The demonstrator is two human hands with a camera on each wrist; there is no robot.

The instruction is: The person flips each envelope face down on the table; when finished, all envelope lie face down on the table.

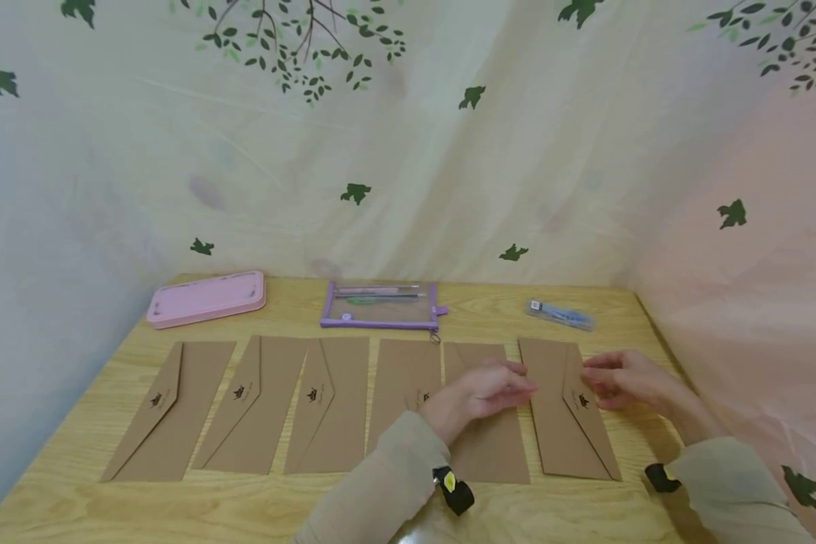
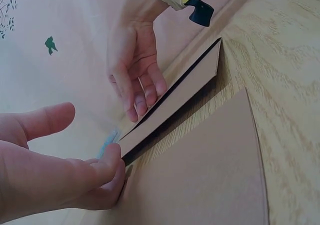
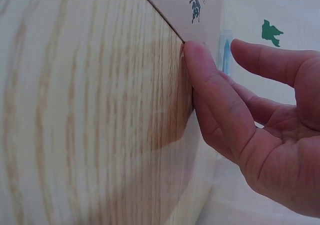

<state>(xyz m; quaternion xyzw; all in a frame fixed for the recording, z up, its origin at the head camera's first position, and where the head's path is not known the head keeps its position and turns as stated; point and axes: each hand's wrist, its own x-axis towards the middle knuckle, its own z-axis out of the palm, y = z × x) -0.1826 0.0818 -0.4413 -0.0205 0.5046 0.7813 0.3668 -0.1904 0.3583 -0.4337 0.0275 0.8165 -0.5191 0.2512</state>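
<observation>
The rightmost brown envelope lies with its pointed flap and dark print on the right, its left edge slightly raised. At that left edge my left hand touches with its fingertips, the forearm crossing over two neighbouring envelopes. My right hand rests its fingertips on the opposite edge. In the left wrist view the left hand has its thumb apart and the envelope stands slightly open along one side. The right wrist view shows the right hand, fingers extended, against the envelope's edge.
More brown envelopes lie in a row to the left on the wooden table. Behind them are a pink case, a clear pouch with purple trim holding pens, and a small clear pack with blue contents. A patterned cloth hangs behind.
</observation>
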